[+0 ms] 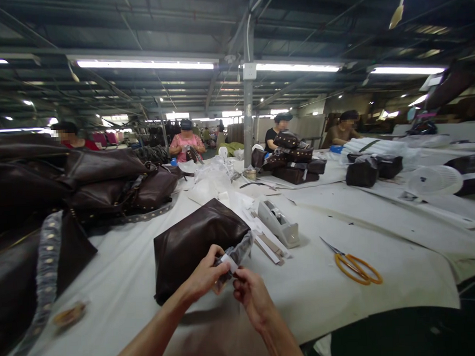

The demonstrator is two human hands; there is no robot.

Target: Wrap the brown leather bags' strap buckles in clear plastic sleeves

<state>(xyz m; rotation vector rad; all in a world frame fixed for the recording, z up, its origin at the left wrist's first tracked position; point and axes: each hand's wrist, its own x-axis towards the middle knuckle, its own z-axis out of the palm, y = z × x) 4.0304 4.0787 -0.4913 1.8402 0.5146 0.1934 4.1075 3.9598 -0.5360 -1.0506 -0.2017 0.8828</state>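
Note:
My left hand [207, 275] and my right hand [252, 294] meet over the table's front. Both pinch a clear-plastic-wrapped strap [237, 255] with a strip of white tape on it. The strap runs up to a dark brown leather bag [193, 242] lying flat on the white table [343, 309] just beyond my hands. Fingers of both hands are closed on the wrapped piece.
A white tape dispenser [278, 224] stands right of the bag. Orange-handled scissors [355, 266] lie farther right. Piled brown bags [85, 183] fill the left side; more bags [293, 163] sit at the back. Several people work at the far end.

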